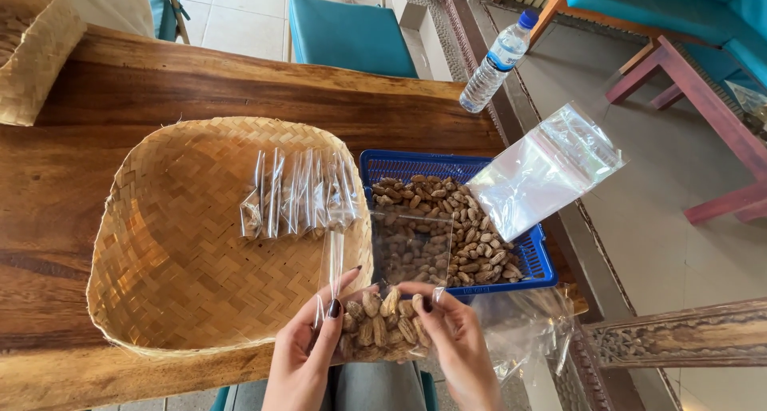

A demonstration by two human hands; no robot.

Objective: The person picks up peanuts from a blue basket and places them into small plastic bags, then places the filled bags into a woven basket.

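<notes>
We see a clear plastic bag (382,299), lower half packed with peanuts in their shells, top part empty and upright, held at the near table edge in front of the blue basket (534,255) of peanuts. Our left hand (307,355) pinches the bag's left side, fingers curled, thumb up. Our right hand (455,343) grips the right side, fingertips on the plastic. Woven tray (172,243) with filled bags (300,195) sits left; empty bags (543,170) right.
</notes>
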